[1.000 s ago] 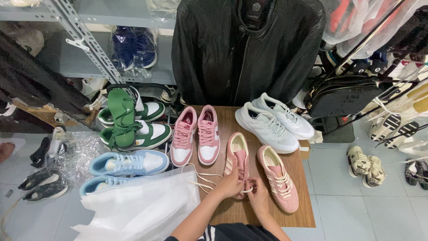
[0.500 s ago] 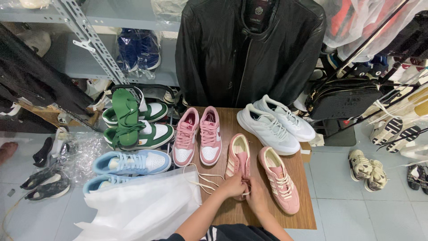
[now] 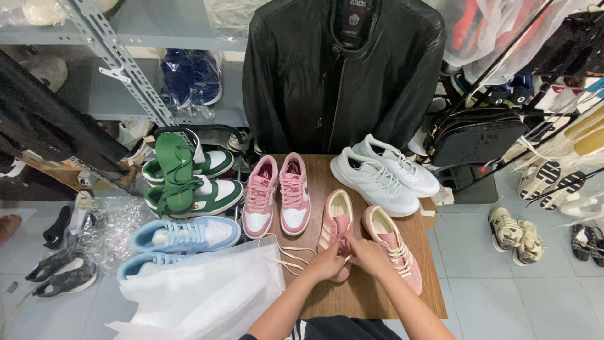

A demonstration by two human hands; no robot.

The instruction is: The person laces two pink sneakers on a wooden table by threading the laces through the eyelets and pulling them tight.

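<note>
- The pink shoe with stripes [image 3: 335,228] is sitting on the wooden tabletop [image 3: 377,296], and everything else is placed around it.
- Its cream lace [image 3: 286,253] is still trailing loose to the left of this shoe, so the lacing is looking only partly done.
- Its partner, the other pink shoe [image 3: 393,247], is lying just right of it, already laced.
- The left hand [image 3: 326,263] and right hand [image 3: 367,255] are reaching forward side by side, both pinching shut on the lace at the near end of this shoe.

Pale pink sneaker [image 3: 335,221] (cream laces [image 3: 286,253] loose, trailing left), toe away, flat on the wooden table [image 3: 377,296]
</note>
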